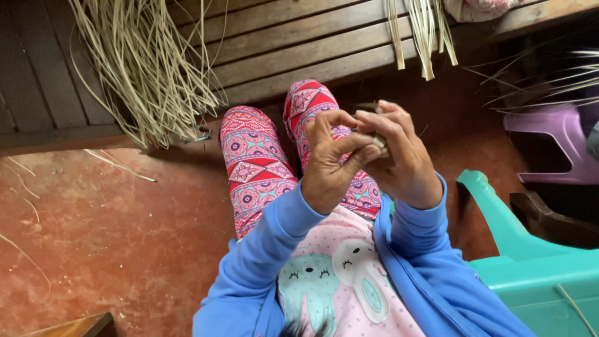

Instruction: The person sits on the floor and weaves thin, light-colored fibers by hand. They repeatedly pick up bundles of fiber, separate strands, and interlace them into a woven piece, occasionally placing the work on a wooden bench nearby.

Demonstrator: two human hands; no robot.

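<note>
Small pale folded strip (378, 141), mostly hidden, both hands' grip, left hand (331, 163), right hand (402, 156), pinched on it

One camera sits on the person's head. It looks steeply down, close over the lap (274, 162) and red floor (106, 231).

Beyond the left hand (327, 162), dry matt straw strips (146, 68) are seen on worn wood slats (293, 37); right of the right hand (399, 156), glossy plastic, probably a chair (530, 262).
</note>
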